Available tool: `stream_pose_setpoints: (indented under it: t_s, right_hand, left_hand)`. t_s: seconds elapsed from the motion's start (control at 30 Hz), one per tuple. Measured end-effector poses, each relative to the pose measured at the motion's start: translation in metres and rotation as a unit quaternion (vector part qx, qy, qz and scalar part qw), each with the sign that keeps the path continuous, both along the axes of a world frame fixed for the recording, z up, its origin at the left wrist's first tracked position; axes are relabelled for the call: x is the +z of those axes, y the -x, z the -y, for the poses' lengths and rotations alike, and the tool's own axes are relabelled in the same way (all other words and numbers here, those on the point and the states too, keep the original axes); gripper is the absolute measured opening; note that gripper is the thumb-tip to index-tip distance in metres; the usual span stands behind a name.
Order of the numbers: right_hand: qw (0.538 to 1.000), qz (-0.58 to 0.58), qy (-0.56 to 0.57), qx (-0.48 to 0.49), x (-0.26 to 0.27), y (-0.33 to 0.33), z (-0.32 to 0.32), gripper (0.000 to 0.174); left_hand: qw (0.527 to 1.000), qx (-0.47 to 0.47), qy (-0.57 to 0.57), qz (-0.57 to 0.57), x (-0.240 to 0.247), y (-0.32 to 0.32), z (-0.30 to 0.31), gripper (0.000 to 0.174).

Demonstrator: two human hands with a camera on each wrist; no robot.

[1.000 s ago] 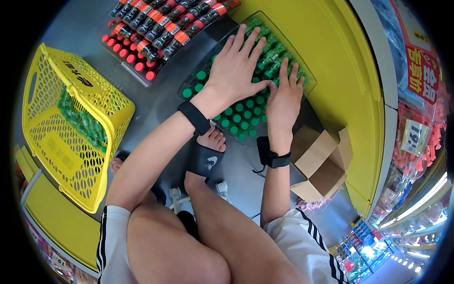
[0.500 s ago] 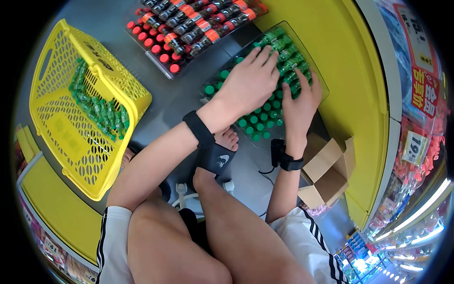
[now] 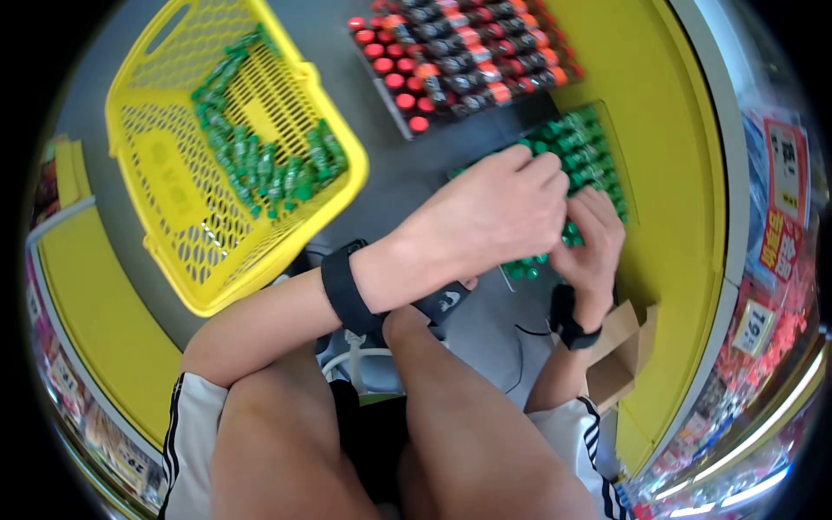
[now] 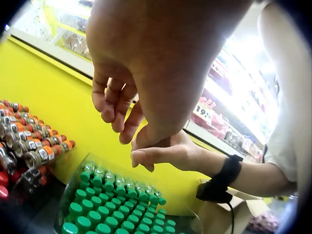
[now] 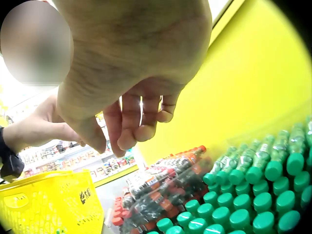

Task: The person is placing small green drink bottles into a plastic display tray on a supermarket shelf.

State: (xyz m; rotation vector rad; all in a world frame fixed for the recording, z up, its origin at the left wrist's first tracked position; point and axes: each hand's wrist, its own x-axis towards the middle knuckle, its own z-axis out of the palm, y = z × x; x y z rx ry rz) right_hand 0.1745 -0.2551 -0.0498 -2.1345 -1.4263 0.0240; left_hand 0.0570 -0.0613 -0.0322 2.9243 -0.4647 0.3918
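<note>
Small green-capped bottles (image 3: 585, 143) stand in rows in a clear bin, with others lying on top; the same bottles (image 4: 100, 212) show below the hands in the left wrist view. Over the bin, my left hand (image 3: 485, 208) has its fingers loosely bent, and the left wrist view shows nothing in them. Close beside it is my right hand (image 3: 594, 247), its fingers also bent and empty in the right wrist view, above the green caps (image 5: 239, 217). A yellow basket (image 3: 165, 173) at the left holds several green bottles (image 3: 251, 165).
A second clear bin of dark bottles with red caps (image 3: 394, 82) stands between the basket and the green bottles. An open cardboard box (image 3: 620, 355) lies at the right against the yellow base (image 3: 672, 217). My knees and a cable are below.
The head view has shifted, so basket and bins appear farther right. My hands, earlier spread over the green bottles, now have bent fingers and sit close together above the bin.
</note>
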Motion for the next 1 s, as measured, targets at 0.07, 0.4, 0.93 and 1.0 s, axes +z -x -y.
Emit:
stream_pose_setpoints:
  t_s: [0.07, 0.4, 0.93, 1.0]
  right_hand:
    - [0.999, 0.019, 0.015, 0.023, 0.018, 0.006, -0.015, 0.016]
    - [0.99, 0.05, 0.053, 0.122, 0.064, 0.052, -0.112, 0.024]
    - [0.969, 0.055, 0.099, 0.22, 0.082, 0.117, -0.225, 0.024]
    - [0.964, 0.055, 0.121, 0.228, 0.081, 0.12, -0.236, 0.023]
  left_hand:
    - [0.998, 0.04, -0.006, 0.04, 0.01, 0.013, -0.011, 0.014]
    - [0.978, 0.21, -0.012, -0.008, 0.04, 0.084, -0.089, 0.012]
    - [0.951, 0.298, 0.056, -0.067, 0.03, 0.154, -0.153, 0.021]
    - [0.948, 0.305, 0.071, -0.059, 0.025, 0.159, -0.161, 0.022]
